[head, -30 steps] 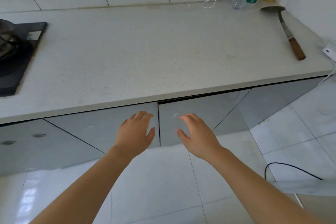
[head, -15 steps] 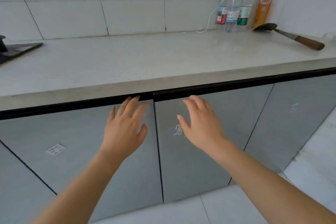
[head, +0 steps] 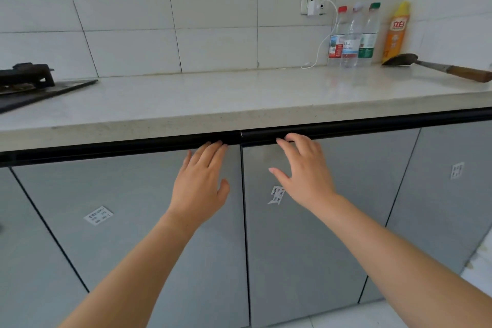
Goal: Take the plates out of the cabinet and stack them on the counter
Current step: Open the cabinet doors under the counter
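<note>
Our left hand [head: 198, 184] and right hand [head: 306, 170] lie released, fingers straight, on two smooth, glossy grey cabinet doors [head: 127, 194]. Our fingertips touch the black handle strip [head: 133, 148] along the tops of the doors. Both doors are closed, so we cannot see the plates. Above runs the pale speckled stone bench [head: 213, 96].

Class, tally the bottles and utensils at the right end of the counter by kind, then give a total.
Clear plastic bottles: 3
Yellow bottle: 1
Wooden-handled spatula: 1
Total: 5
</note>
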`<state>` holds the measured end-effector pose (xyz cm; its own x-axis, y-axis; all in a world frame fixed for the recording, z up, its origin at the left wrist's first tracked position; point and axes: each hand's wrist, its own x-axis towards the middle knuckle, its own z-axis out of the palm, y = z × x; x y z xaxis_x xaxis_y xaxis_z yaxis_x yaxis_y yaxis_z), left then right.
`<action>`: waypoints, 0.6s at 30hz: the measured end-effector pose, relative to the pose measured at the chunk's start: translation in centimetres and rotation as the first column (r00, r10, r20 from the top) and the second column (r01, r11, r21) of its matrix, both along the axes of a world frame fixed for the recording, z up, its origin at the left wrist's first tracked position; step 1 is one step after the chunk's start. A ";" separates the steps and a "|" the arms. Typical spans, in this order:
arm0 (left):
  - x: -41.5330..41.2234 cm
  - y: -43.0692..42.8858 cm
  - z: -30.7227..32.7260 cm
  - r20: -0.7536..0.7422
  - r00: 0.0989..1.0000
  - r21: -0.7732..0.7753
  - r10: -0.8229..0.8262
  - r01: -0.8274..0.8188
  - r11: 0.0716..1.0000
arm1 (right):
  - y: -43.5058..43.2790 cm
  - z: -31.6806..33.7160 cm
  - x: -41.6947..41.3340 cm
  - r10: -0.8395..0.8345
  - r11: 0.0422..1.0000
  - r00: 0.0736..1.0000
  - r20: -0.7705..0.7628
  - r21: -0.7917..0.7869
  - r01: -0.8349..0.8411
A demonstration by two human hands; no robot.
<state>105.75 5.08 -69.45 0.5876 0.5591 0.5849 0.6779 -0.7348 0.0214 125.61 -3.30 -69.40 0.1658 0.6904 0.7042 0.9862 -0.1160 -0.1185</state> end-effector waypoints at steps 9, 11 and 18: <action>1.1 0.5 -1.4 0.156 0.988 0.026 -0.007 0.003 1.000 | 1.8 -2.2 1.5 0.050 0.978 0.999 0.008 0.203 -0.050; 1.2 0.7 -1.5 0.166 0.986 0.036 -0.002 -0.004 0.999 | 2.0 -2.2 1.5 0.044 0.976 0.999 0.024 0.214 -0.048; 0.8 0.4 -1.2 0.138 0.990 -0.016 -0.007 0.009 1.000 | 1.1 -2.0 0.9 0.063 0.978 0.998 0.020 0.198 -0.066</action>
